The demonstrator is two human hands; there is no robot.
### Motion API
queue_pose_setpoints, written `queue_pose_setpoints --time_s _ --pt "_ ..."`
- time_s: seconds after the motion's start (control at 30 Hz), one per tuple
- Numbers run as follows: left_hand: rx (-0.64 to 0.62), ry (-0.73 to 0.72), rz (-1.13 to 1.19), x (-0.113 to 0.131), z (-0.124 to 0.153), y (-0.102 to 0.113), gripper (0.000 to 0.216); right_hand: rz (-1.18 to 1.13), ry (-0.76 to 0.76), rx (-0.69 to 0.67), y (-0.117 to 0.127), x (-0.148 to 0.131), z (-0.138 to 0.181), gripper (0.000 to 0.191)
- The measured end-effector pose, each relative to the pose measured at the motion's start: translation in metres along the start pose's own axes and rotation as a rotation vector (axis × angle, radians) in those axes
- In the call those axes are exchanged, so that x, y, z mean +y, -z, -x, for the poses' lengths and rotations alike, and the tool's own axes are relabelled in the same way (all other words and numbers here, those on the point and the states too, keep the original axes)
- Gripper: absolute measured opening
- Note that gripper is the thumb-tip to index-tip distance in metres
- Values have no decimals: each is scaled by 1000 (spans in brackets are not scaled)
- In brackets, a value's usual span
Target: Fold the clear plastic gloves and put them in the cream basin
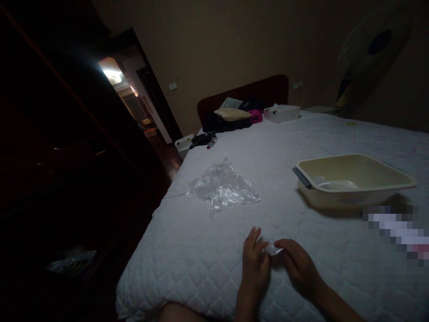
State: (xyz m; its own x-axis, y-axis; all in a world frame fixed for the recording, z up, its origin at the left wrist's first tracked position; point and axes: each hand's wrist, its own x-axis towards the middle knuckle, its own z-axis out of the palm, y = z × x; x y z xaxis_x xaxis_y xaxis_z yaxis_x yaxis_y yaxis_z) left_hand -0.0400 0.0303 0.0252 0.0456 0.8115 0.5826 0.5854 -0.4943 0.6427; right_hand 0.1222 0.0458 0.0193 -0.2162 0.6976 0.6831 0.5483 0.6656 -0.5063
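A small crumpled piece of clear plastic (274, 248) is held between my two hands, just above the white quilted bedding. My left hand (255, 259) pinches its left end, with the other fingers stretched upward. From the other side, my right hand (299, 264) grips it between thumb and fingertips. Farther forward, a wrinkled clear plastic bag (224, 188) lies spread on the bed. To the right stands a cream plastic basin (355, 197) with a grey handle, holding something clear and plastic-like. Dim light hides the finer details of what my fingers hold.
White quilted bedding (187, 250) covers the bed. Near the headboard (248, 89) lie dark clothes, a pillow and a white box (282, 113). A fan (375, 44) stands at the back right. Beyond the bed's left edge are dark floor and a doorway (134, 103).
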Motion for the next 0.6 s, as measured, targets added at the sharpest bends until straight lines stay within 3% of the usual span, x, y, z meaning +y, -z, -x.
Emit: queue_pose_setpoints --time_s 0.07,0.17,0.33,0.47,0.6 --pt "-4 54 114 2 -1 0 22 -3 -33 29 0 1 2 24" --pt "-55 275 272 7 -6 0 11 -9 -127 82 -2 3 6 23" --pt "0 598 555 13 -18 8 26 -161 -342 63 -1 3 2 24" --pt "-23 682 688 13 -23 12 35 -338 -538 7 -1 -1 -15 30" --pt "-75 662 717 14 -25 13 32 -495 -675 -85 0 -8 -37 40"
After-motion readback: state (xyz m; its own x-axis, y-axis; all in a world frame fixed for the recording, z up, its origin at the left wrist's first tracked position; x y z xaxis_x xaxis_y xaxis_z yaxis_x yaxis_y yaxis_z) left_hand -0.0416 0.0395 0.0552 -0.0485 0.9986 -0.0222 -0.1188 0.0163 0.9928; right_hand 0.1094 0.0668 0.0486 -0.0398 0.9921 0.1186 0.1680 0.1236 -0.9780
